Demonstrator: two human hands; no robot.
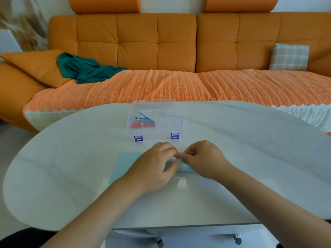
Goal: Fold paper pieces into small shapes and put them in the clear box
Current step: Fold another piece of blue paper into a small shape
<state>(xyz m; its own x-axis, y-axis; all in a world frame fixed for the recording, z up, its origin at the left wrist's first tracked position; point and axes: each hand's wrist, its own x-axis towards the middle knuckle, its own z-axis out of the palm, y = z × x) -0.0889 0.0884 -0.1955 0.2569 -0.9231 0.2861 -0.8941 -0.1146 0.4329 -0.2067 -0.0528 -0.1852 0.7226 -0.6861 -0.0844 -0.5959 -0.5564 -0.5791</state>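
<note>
A light blue paper sheet (pixel 123 161) lies flat on the white table (pixel 250 149). My left hand (pixel 154 169) covers its right part. My right hand (pixel 204 160) meets the left one fingertip to fingertip, and both pinch a raised fold of the blue paper (pixel 186 167) between them. Just beyond the hands stands the clear box (pixel 176 122) with its lid open and two purple latches at the front. Folded teal and orange paper shapes (pixel 143 121) lie in its left compartments. The right compartments look empty.
An orange sofa (pixel 161 42) with a knitted orange throw runs behind the table. A teal cloth (pixel 86 68) lies on its left cushion and a checked pillow (pixel 289 57) leans at the right. The table's near edge sits close to my body.
</note>
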